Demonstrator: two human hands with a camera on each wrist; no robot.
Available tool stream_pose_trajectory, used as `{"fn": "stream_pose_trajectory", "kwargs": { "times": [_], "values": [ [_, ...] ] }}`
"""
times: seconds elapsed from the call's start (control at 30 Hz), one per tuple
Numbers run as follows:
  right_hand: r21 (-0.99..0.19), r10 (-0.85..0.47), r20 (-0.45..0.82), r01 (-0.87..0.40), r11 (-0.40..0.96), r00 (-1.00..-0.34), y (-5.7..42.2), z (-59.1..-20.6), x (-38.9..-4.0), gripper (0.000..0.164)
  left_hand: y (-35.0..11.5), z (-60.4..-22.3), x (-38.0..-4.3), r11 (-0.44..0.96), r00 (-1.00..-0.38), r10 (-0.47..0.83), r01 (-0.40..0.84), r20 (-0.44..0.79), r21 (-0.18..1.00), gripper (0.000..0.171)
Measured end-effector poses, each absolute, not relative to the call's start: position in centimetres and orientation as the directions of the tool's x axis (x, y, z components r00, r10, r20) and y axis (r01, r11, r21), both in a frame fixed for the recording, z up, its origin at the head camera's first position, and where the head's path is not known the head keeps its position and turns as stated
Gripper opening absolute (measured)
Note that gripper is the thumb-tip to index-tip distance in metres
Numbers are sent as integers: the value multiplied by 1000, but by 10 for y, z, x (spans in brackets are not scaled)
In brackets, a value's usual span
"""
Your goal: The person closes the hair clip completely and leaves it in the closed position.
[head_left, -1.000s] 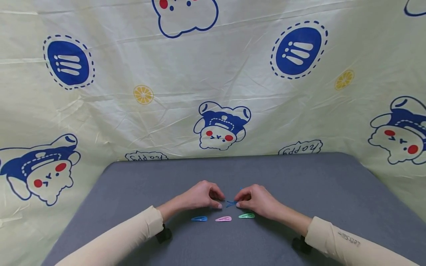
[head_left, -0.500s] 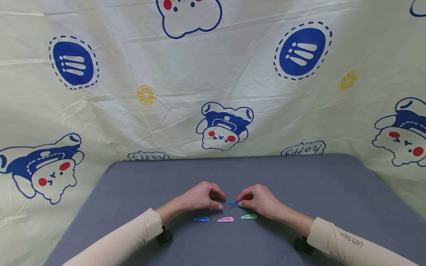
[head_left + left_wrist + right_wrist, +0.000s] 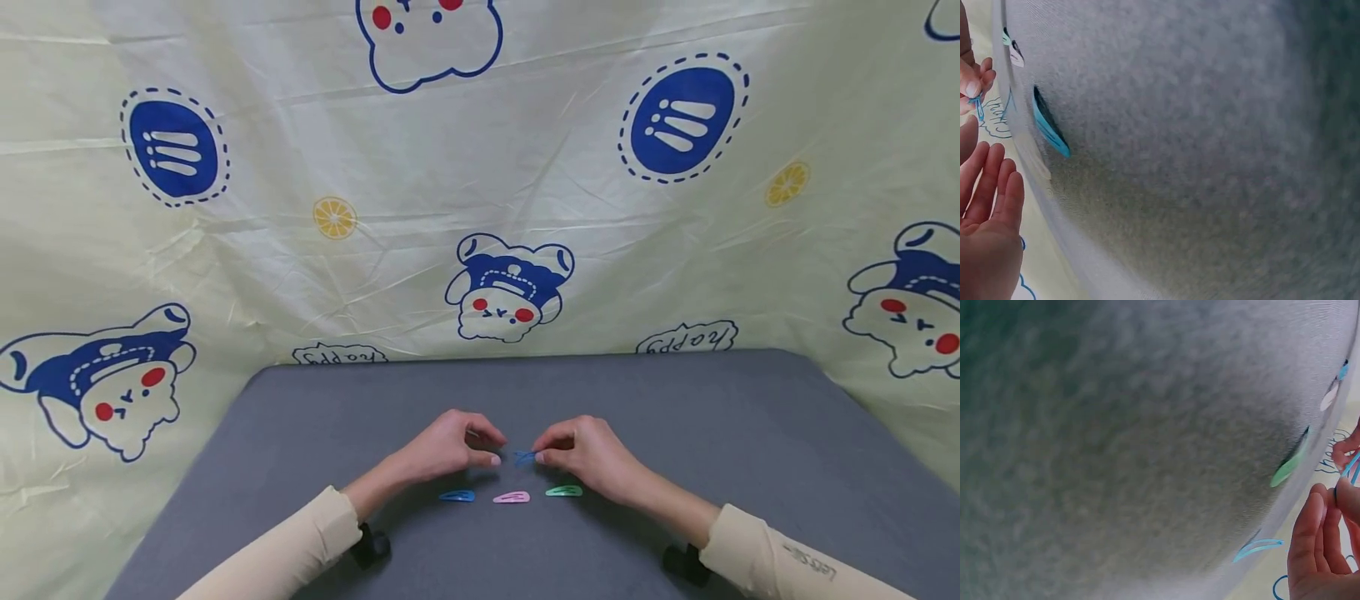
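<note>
My right hand (image 3: pixel 596 460) pinches a light blue snap hair clip (image 3: pixel 524 457) between thumb and fingertips. Its two parts stand spread apart, seen also as the blue clip (image 3: pixel 1351 467) in the right wrist view. Facing it from the left, my left hand (image 3: pixel 448 447) has its fingers loosely bent and holds nothing; a small gap parts it from the clip. In front of the hands lie a blue hair clip (image 3: pixel 457 496), a pink hair clip (image 3: pixel 512 497) and a green hair clip (image 3: pixel 564 491) in a row.
Grey cloth covers the table (image 3: pixel 360 396). Another light blue clip-like piece (image 3: pixel 1259 549) lies on it near the right hand in the right wrist view. A printed curtain (image 3: pixel 405 167) hangs behind the table's far edge.
The head view has shifted slightly. My right hand still pinches the blue hair clip, whose spread parts look turned a little. The left hand stays at nearly the same spot.
</note>
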State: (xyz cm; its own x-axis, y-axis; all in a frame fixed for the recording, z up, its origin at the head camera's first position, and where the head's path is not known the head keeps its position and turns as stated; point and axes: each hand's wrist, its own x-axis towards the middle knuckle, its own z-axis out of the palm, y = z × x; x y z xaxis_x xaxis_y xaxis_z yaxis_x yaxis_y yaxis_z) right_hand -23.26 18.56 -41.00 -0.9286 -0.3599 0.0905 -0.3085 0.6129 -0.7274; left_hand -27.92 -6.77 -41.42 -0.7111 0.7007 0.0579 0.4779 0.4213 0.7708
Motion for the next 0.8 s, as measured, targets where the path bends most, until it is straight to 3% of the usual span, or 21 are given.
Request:
{"fn": "stream_pose_trajectory", "kwargs": {
  "times": [0.8],
  "values": [
    [-773, -163, 249, -297, 560, -955, 168, -391, -193, 11, -74, -391, -242, 366, -797, 573, 457, 191, 811, 21]
  ]
}}
